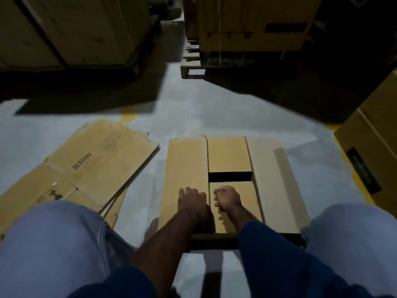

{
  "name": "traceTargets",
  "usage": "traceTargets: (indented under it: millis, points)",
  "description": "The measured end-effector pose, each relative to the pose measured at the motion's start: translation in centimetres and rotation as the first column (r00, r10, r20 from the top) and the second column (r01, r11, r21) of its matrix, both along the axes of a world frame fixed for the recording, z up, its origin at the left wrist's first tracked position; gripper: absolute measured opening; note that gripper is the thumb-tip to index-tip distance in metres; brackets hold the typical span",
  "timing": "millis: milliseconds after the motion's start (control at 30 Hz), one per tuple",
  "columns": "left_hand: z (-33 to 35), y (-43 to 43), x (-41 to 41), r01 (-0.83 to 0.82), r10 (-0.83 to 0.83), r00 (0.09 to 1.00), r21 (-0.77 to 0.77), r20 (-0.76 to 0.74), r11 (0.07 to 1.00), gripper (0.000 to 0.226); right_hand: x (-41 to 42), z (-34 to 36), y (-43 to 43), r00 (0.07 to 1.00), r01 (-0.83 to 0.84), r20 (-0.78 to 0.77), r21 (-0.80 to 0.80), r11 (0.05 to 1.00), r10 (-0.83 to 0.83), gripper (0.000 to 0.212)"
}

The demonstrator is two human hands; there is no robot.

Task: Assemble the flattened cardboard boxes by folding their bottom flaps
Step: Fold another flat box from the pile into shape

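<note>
So the box (pixel 227 153) sits on the floor (pixel 193 108) right between your knees (pixel 49 244), bottom side up; your left hand (pixel 193 201) lies flat, fingers spread, on the long left flap (pixel 184 160), close to its inner edge; your right hand (pixel 227 197) is curled into a fist with nothing in it, knuckles down on the near short flap (pixel 236 211). The far short flap (pixel 228 154) is folded in too, with a dark gap (pixel 229 177) between the two; the long right flap (pixel 270 179) is tilted outward, its outer edge free. The stack of flattened boxes (pixel 103 160) lies just left, corners fanned out, apart from the box; a big carton (pixel 373 151) stands near on the right; loaded pallets (pixel 191 67) are well back, with open floor ahead.
</note>
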State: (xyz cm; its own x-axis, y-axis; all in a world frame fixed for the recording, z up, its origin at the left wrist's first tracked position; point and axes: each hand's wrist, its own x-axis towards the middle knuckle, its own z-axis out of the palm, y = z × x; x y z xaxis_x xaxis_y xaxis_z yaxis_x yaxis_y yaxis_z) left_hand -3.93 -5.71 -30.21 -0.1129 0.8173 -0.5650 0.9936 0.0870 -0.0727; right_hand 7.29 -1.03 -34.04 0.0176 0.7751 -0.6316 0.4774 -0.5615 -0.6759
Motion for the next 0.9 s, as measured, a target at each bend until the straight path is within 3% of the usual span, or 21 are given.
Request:
traceTargets:
  millis: [200,400,500,633,767,833,900]
  points:
    - [0.6,-1.5,-3.2,-0.252,0.272,0.915,-0.106,0.298,0.962,0.057,-1.8,0.5,-2.6,0.993,-0.095,0.058,-0.109,0.989,0.102,0.031]
    - [-0.1,-2.3,-4.9,-0.366,0.352,0.794,-0.071,0.497,0.928,0.047,-0.8,0.3,-2.9,0.986,0.109,-0.088,-0.305,0.946,-0.141,0.052]
    - [-1.5,-3.9,-6.5,-0.490,0.468,0.716,-0.105,0.517,0.865,0.035,-0.1,0.4,-3.6,0.944,0.109,-0.228,-0.461,0.881,-0.237,0.042]
    - [-3.9,-4.4,-8.5,-0.702,0.619,0.548,-0.094,0.563,0.706,0.020,-0.3,-0.7,-3.8,0.926,0.102,-0.269,-0.498,0.861,-0.266,0.077]
    - [-1.0,-3.5,-7.9,-0.797,0.568,0.442,0.013,0.694,0.604,0.017,-0.6,-1.1,-3.3,0.892,0.055,-0.373,-0.469,0.882,-0.254,0.081]
    - [0.2,-3.1,-7.3,-0.794,0.472,0.466,0.117,0.749,0.597,0.018,-1.1,-0.7,-3.1,0.858,-0.004,-0.456,-0.467,0.884,-0.237,0.082]
    - [1.4,-3.0,-6.9,-0.745,0.354,0.558,0.264,0.751,0.613,0.017,-2.0,-0.1,-2.9,0.835,-0.080,-0.516,-0.454,0.887,-0.189,0.083]
